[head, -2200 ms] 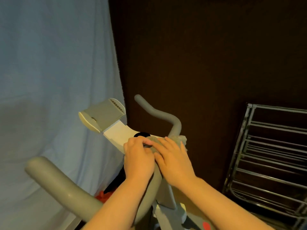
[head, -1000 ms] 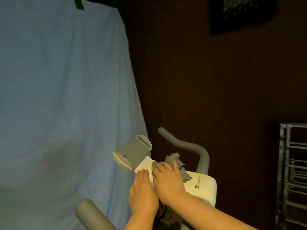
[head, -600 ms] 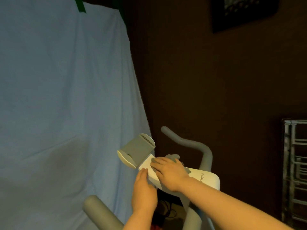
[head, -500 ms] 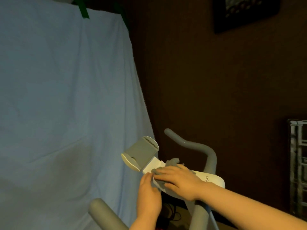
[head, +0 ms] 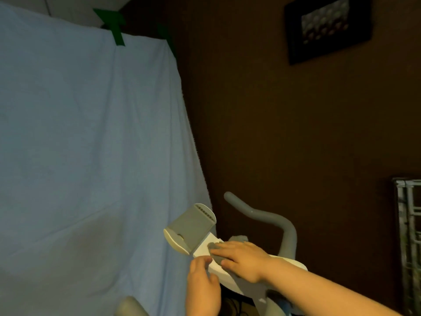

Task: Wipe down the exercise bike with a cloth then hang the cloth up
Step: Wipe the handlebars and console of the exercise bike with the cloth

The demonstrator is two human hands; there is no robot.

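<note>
Right hand (head: 245, 258) lies flat, fingers spread, pressing a grey cloth (head: 218, 248) onto the white console (head: 217, 269) of the exercise bike (head: 282, 238). The cloth is bunched under the palm, with a tuft showing beyond the fingers and an edge poking out near the grey tilted device holder (head: 190, 228). Left hand (head: 202, 287) sits at the console's near edge, fingertips touching the white casing, loosely curled; whether it grips the edge cannot be told from this angle. Wiping looks mid-course, hanging not yet begun. Risks, as judged: the cloth is held by downward pressure alone, so a fast stroke toward the holder could let it slide off the console's edge and drop behind the bike. A push into the holder could knock its tilt. Bunched fabric cleans a narrow strip only, so the grey handlebar (head: 262, 215) and the console's sides may get skipped. Dim light makes missed patches hard to spot. A metal drying rack (head: 409, 224) stands at far right, a likely hanging place, well apart from the hands. No brand mark or writing is legible; the console's top is covered by the arm, and the framed picture (head: 325, 26) on the wall is too dark to read.
</note>
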